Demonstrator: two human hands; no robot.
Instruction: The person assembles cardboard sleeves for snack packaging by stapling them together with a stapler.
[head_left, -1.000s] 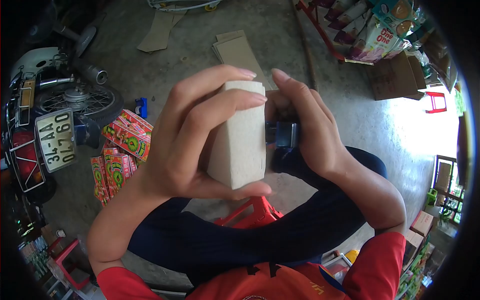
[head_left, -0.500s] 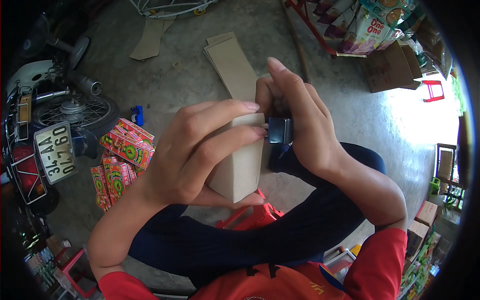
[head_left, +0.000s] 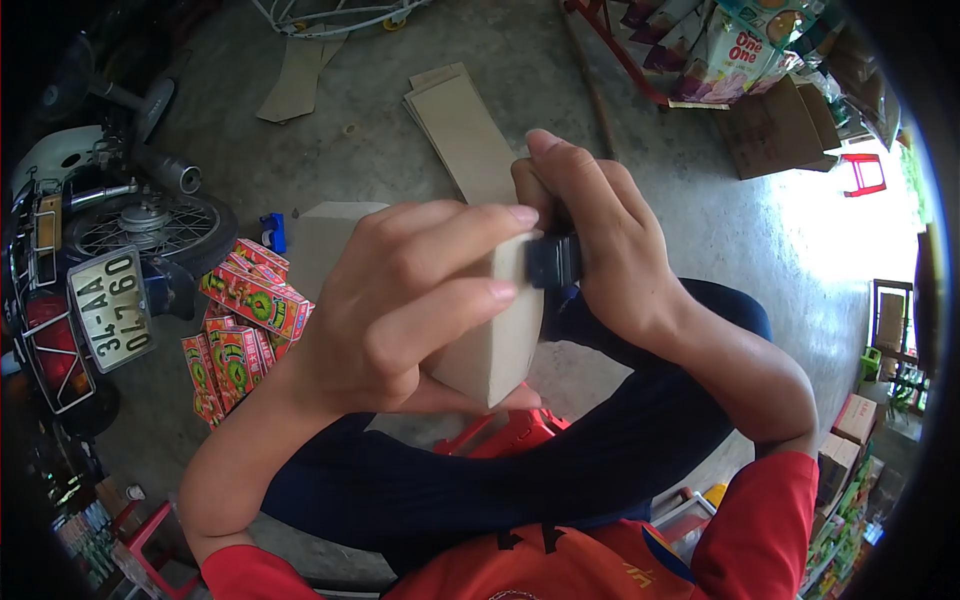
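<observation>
A folded piece of plain cardboard (head_left: 500, 345) stands upright in front of me, bent into a narrow box-like shape. My left hand (head_left: 400, 300) grips it from the left, fingers across its upper part and thumb underneath. In my closed right hand (head_left: 600, 220) is a dark tool that looks like a stapler (head_left: 553, 262); its head is slightly blurred and meets the cardboard's upper right edge. The hand hides most of the tool's body. Beyond my left hand, part of a flat cardboard sheet (head_left: 325, 235) shows.
Flat cardboard strips (head_left: 465, 125) lie on the concrete floor ahead. Several red printed boxes (head_left: 255, 300) are piled at left, near a blue tape dispenser (head_left: 272, 232) and a parked motorbike (head_left: 145, 225). A red plastic stool (head_left: 515, 430) is between my legs. A brown carton (head_left: 775, 130) stands at right.
The stapler's head has moved left onto the cardboard edge, and my right thumb has lowered. The cardboard has shifted slightly right. More of the flat sheet shows beyond my left hand.
</observation>
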